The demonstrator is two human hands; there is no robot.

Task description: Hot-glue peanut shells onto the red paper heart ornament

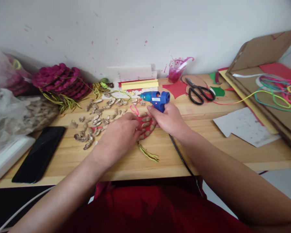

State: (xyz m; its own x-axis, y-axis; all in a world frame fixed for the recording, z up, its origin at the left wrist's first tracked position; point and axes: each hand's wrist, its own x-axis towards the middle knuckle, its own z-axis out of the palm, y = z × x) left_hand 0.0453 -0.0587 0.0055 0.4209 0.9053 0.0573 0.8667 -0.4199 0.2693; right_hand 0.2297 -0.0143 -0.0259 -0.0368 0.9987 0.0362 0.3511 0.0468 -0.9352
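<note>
- Blue glue gun [156, 98] is gripped in right hand [168, 119], mid-tabletop.
- Red shell-covered piece [146, 125] is pinned under left hand [120, 134], fingers curled.
- Loose shells [97, 121] are scattered toward far-left edge.

Light: bright, even and soft, with no single source in view.
Shadows: faint under the hands on the counter [208, 155].
Focus: sharp at centre.
Edges: wide-angle bending; forearms stretched and slightly soft.
</note>
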